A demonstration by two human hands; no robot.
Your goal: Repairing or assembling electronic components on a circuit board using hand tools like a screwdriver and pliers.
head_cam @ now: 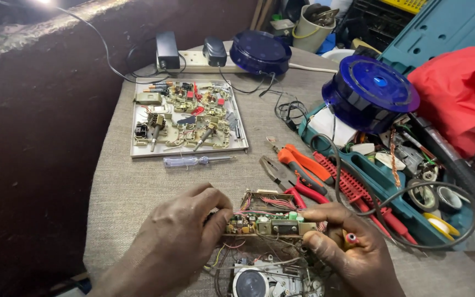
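Observation:
Both hands hold a small circuit board [264, 221] packed with components and pink and red wires, just above the table's near edge. My left hand [185, 234] pinches the board's left end with thumb and fingers. My right hand [347, 250] grips its right end, and a red-tipped tool [351, 238] lies tucked in the same hand. Wires trail from the board down to a grey chassis with a round dial [259, 280] below it.
A white tray [138, 151] with several circuit boards lies ahead, a clear-handled screwdriver [191, 160] in front of it. Orange-handled pliers [298, 168] lie right of centre. A teal toolbox [391, 187], two blue round lids [370, 91], a power strip [193, 58] and red cloth [463, 91] crowd the right and back.

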